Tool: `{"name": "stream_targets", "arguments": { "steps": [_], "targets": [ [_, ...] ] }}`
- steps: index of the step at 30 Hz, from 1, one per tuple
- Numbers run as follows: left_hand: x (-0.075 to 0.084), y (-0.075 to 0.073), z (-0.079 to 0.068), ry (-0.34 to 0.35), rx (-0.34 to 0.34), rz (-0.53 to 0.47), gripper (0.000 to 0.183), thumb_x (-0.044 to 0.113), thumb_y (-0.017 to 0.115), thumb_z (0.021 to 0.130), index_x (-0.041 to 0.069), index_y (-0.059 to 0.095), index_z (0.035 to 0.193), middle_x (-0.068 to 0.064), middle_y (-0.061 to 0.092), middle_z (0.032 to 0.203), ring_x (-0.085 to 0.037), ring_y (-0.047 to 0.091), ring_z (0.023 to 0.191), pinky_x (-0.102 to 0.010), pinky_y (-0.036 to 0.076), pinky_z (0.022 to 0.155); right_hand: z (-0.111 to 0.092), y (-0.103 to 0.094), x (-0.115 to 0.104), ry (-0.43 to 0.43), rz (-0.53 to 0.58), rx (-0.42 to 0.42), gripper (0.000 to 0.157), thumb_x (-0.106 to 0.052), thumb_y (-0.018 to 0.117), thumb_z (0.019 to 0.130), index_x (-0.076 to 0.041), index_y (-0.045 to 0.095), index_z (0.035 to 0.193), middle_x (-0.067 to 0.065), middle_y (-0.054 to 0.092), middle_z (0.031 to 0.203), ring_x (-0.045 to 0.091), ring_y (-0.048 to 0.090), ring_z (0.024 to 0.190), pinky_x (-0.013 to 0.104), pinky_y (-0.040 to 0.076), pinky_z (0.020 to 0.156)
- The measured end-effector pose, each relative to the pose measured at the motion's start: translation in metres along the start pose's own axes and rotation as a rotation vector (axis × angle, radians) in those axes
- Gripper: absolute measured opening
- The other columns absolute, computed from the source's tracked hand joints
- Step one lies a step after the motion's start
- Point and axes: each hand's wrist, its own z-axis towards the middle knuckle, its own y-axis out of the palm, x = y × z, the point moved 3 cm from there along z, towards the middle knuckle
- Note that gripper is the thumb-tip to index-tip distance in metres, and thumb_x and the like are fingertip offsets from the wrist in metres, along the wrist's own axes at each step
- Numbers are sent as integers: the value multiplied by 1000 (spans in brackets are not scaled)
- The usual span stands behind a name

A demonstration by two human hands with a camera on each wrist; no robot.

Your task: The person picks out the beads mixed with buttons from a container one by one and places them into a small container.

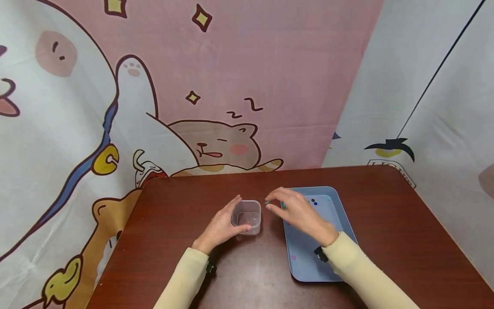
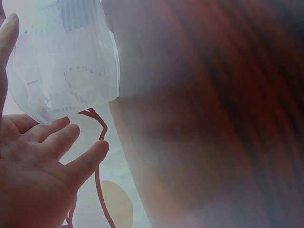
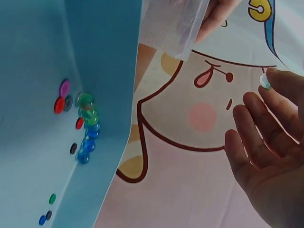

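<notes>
A small clear plastic container (image 1: 252, 218) stands on the table, its top uncovered. My left hand (image 1: 221, 227) holds it from the left, thumb at the near rim and fingers along the far side; the left wrist view shows some of those fingers spread beneath the container (image 2: 66, 71). To the right of the container, my right hand (image 1: 296, 211) pinches a small clear-green glass marble (image 3: 265, 80) between thumb and index finger. That hand hovers over the left edge of a blue tray (image 1: 308, 262), apart from the container. Its other fingers are loosely bent.
Inside the tray, green and blue marbles (image 3: 88, 126) line one wall. Several small round discs, red, purple (image 3: 65, 88), dark and blue, lie around them. A pink piece (image 1: 293, 257) lies near the tray's front. Beyond the brown table (image 1: 185, 201) hangs a cartoon-printed cloth (image 1: 301, 86).
</notes>
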Motion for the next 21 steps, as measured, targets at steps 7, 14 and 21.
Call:
{"name": "stream_targets", "arguments": {
  "steps": [7, 14, 21],
  "targets": [
    [0, 0, 1, 10, 1, -5, 105, 57, 84, 81, 13, 35, 162, -4, 33, 167, -29, 46, 143, -53, 42, 112, 9, 16, -6, -17, -19, -54, 16, -17, 80, 93, -10, 76, 108, -3, 71, 106, 16, 68, 98, 38, 57, 84],
    [0, 0, 1, 5, -3, 5, 106, 58, 83, 81, 13, 33, 163, -4, 33, 167, -29, 45, 144, -53, 42, 112, 14, 35, -8, -49, -45, -133, 14, -18, 77, 96, -10, 76, 108, -1, 71, 105, 17, 66, 91, 34, 57, 79],
    [0, 0, 1, 8, -3, 1, 106, 59, 82, 82, 13, 32, 163, -4, 33, 168, -28, 44, 145, -52, 42, 112, 16, 51, -6, -130, -97, -145, 14, -17, 79, 94, -10, 77, 105, 0, 71, 103, 15, 66, 91, 33, 57, 79]
  ]
}}
